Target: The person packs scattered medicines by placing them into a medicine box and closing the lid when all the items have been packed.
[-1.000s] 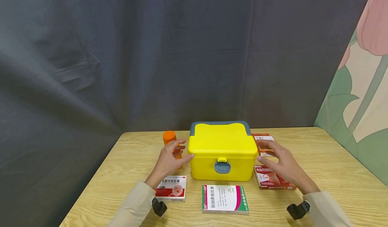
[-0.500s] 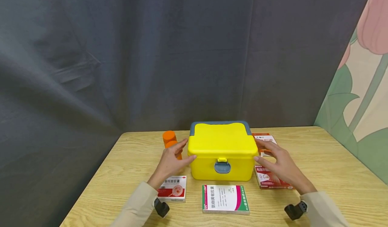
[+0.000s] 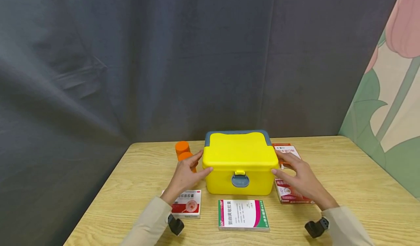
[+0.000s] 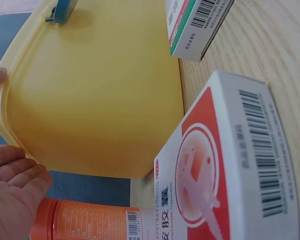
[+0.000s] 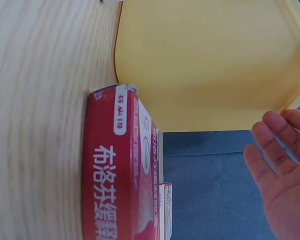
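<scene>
1. Head view: two arms in pale sleeves [image 3: 148,219] reach forward and lean in toward each other.
2. Between the two hands sits the yellow box [image 3: 223,184] with its lid [image 3: 241,149] down.
3. The left hand [image 3: 185,175] is spread, thumb well apart from the fingers. Its thumb touches the lid's front corner, and its nearly straight fingers touch the side.
4. The right hand [image 3: 302,178] is spread too, thumb on the front corner and fingers reaching back, a little bent. Its palm stays off the box.
5. Just past the left hand stand two orange-topped bottles [image 3: 182,147], and beside its wrist lies a red and white packet [image 3: 188,206].
6. Under the right hand is a red packet [image 3: 292,195]; behind its fingers is a white and orange packet [image 3: 288,150].
7. Between the wrists, a green and white packet [image 3: 243,214] lies flat on the table [image 3: 347,180].
</scene>
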Demonstrator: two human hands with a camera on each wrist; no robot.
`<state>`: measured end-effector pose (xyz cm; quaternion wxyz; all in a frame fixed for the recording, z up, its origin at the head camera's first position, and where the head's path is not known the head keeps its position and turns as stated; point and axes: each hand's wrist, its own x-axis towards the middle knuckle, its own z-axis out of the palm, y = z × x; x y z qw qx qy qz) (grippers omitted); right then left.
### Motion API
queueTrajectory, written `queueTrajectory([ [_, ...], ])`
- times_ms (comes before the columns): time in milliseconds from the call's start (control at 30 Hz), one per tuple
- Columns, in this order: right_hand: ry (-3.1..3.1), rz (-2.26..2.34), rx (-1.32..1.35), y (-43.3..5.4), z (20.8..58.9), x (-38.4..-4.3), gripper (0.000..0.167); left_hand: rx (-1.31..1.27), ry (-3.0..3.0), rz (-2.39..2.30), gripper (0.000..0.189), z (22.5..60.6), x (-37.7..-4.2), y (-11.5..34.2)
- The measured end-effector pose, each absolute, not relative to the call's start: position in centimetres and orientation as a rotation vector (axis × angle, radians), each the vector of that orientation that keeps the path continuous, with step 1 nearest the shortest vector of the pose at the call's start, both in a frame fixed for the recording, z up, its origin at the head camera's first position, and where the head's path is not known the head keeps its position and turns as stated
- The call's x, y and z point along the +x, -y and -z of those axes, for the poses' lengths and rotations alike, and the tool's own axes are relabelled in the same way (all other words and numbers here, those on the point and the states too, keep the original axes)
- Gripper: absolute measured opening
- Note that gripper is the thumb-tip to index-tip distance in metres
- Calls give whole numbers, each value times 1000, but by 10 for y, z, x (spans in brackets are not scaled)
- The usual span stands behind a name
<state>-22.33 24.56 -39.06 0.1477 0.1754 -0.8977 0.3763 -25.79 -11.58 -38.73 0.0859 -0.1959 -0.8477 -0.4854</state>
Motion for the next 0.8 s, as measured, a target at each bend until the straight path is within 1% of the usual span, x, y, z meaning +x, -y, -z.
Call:
queueTrajectory([
  [467,2548,-1080,487,-242,393,-225,67,-579,2518,1475,76,391,-260,116],
  [800,2526,-1148,468,-239,394,-228,67,-595,2464,1539,73,393,-261,116],
])
